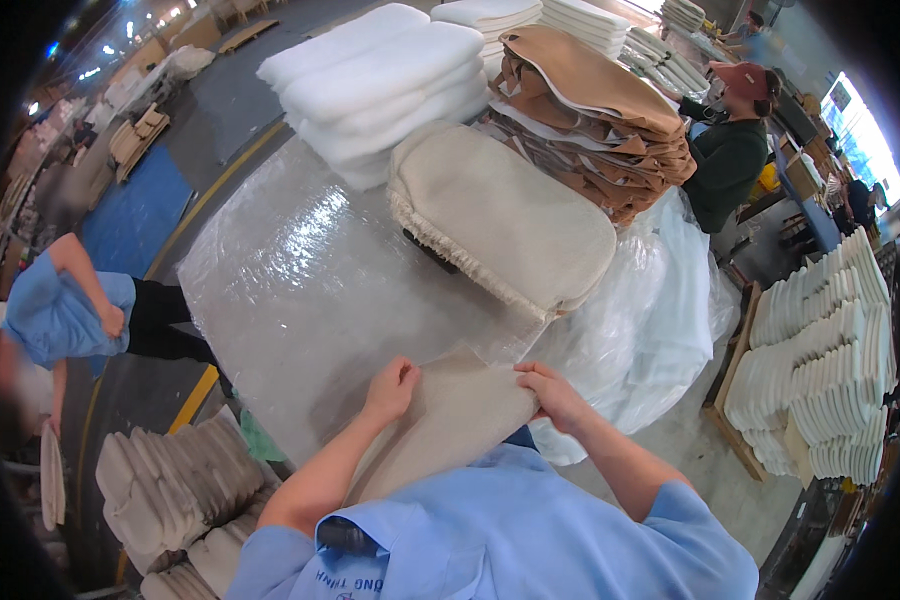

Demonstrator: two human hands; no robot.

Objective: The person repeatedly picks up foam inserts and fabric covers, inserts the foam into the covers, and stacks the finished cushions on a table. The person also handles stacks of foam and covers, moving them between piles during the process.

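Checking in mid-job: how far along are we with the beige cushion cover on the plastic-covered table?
Done, it seems: one stuffed beige cushion lies finished on the plastic-covered table. In hand: the left hand and right hand both grip the top edge of a flat beige cover, which looks empty. Left: a tall stack of white foam pads and a pile of tan covers wait behind.

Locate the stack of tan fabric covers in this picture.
In the head view, the stack of tan fabric covers sits upper right of centre, behind the beige cushion, right of the white foam pads.
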